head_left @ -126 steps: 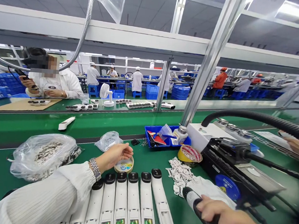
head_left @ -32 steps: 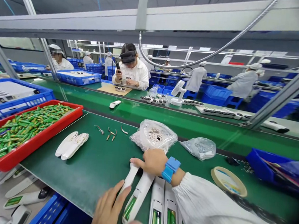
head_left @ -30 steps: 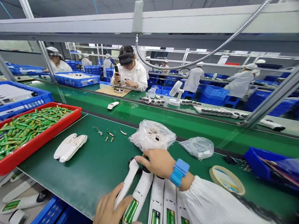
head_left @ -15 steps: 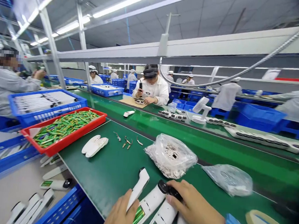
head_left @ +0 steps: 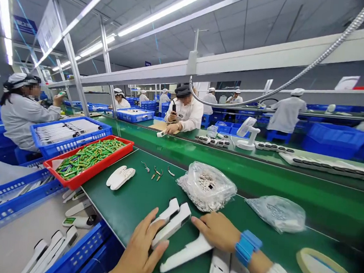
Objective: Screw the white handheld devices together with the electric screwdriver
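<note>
a smooth white device (head_left: 182, 256) slants over the green bench (head_left: 121, 220), handle toward the near left, the right hand (head_left: 220, 232) over its other end, grip hidden. just past, two similar devices (head_left: 175, 223) angle away rightward, dark-patched heads foremost, the left hand (head_left: 143, 249) curved around them, clenched or not i can't tell.

Left hand (head_left: 141, 247) beside two white devices (head_left: 174, 225)

A grey panelled ceiling (head_left: 241, 21) fills one o'clock, with a bright strip light (head_left: 171, 12) near twelve and a tube lamp (head_left: 4, 19) at ten. A pale beam (head_left: 279, 58) slants toward two; a green bench (head_left: 129, 208) spreads at seven, and a blue stool (head_left: 273, 136) stands at three.
</note>
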A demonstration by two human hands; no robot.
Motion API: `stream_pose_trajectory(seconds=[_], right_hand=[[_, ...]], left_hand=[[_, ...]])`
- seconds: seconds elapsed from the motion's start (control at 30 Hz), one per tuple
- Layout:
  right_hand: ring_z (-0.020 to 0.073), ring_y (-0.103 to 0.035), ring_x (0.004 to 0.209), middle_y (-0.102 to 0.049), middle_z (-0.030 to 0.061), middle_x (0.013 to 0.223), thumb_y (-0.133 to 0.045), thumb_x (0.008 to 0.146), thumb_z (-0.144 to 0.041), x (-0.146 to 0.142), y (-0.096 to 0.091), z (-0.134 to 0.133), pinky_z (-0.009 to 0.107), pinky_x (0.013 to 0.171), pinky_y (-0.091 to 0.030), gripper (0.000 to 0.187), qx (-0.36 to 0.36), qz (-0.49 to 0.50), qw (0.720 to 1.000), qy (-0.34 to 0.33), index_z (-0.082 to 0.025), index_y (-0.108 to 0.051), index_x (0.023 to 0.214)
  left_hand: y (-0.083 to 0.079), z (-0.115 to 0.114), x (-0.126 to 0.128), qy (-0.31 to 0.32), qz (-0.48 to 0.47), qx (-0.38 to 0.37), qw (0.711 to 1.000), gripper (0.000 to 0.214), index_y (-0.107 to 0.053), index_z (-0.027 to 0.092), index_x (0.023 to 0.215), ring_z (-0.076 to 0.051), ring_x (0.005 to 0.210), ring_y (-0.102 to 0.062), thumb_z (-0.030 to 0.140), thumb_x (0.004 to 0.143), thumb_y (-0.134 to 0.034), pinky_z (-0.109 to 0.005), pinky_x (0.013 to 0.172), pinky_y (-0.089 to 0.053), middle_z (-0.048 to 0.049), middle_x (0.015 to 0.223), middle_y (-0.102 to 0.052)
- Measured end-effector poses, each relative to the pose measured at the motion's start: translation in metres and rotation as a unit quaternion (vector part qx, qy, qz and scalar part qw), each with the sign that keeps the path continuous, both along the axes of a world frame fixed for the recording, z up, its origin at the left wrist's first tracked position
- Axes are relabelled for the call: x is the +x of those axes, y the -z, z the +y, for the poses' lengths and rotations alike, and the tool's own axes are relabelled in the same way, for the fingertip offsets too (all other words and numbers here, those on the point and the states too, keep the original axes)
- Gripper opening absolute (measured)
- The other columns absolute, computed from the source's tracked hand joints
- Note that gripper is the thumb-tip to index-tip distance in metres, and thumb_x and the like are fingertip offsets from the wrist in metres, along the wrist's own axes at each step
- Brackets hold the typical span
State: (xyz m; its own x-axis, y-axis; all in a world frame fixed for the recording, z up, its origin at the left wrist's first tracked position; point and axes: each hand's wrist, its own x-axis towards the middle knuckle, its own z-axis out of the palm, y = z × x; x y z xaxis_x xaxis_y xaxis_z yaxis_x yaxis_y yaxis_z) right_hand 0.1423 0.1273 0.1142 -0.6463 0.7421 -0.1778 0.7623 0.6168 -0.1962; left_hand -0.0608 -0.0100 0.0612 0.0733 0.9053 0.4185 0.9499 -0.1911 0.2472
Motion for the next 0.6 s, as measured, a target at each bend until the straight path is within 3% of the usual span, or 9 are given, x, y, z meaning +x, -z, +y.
stream_pose_trajectory(seconds=[0.1,0.2,0.3,0.4,0.5,0.6], right_hand=[[0.0156,-0.062,0.073,-0.064,0.0023,0.074,-0.036,0.096,-0.046,-0.004,-0.002,0.0,0.036,0.077,-0.048,0.045,0.004,-0.021,0.999,0.037,-0.015,-0.062,0.075],[0.0147,-0.062,0.074,-0.065,0.0024,0.078,-0.042,0.094,-0.047,-0.006,-0.002,0.0,0.035,0.075,-0.05,0.04,0.017,-0.032,0.997,0.068,-0.015,-0.062,0.081],[0.0161,-0.063,0.074,-0.066,0.004,0.077,-0.036,0.095,-0.048,-0.01,-0.001,-0.001,0.036,0.074,-0.05,0.046,0.042,-0.031,0.996,0.079,-0.015,-0.063,0.079],[0.0238,-0.065,0.079,-0.069,0.0091,0.078,-0.028,0.095,-0.05,-0.011,-0.007,-0.005,0.042,0.076,-0.047,0.054,0.079,-0.017,0.995,0.065,-0.016,-0.066,0.078],[0.0308,-0.062,0.091,-0.07,0.0123,0.091,-0.031,0.093,-0.05,0.0,-0.021,-0.013,0.048,0.081,-0.044,0.049,0.115,-0.001,0.992,0.046,-0.017,-0.067,0.094],[0.0301,-0.061,0.09,-0.069,0.0085,0.094,-0.033,0.091,-0.053,0.029,-0.023,-0.029,0.048,0.08,-0.044,0.045,0.153,0.032,0.987,0.029,-0.023,-0.065,0.103]], left_hand=[[0.003,-0.006,0.0,0.074,0.059,0.078,0.993,0.051,-0.053,0.021,0.121,-0.034,0.121,-0.049,0.055,0.083,-0.052,-0.056,0.088,-0.05,-0.0183,0.135,-0.047],[-0.001,-0.005,0.0,0.126,0.127,0.108,0.978,0.043,-0.062,0.023,0.103,-0.037,0.11,-0.056,0.058,0.078,-0.056,-0.066,0.079,-0.049,-0.0165,0.116,-0.061],[-0.006,-0.003,0.002,0.112,0.144,0.103,0.978,0.033,-0.064,0.024,0.095,-0.038,0.107,-0.058,0.052,0.079,-0.057,-0.071,0.077,-0.047,-0.0145,0.105,-0.064],[-0.007,-0.003,0.004,0.077,0.121,0.072,0.987,0.03,-0.063,0.023,0.092,-0.039,0.106,-0.057,0.049,0.079,-0.058,-0.077,0.08,-0.039,-0.0125,0.096,-0.064],[-0.003,-0.002,0.005,0.054,0.081,0.022,0.995,0.024,-0.063,0.022,0.09,-0.036,0.106,-0.056,0.045,0.082,-0.057,-0.077,0.086,-0.035,-0.01,0.092,-0.063],[0.001,0.001,0.007,0.046,0.033,-0.014,0.998,0.023,-0.062,0.02,0.088,-0.032,0.106,-0.053,0.042,0.083,-0.058,-0.065,0.091,-0.043,-0.0101,0.097,-0.062]])
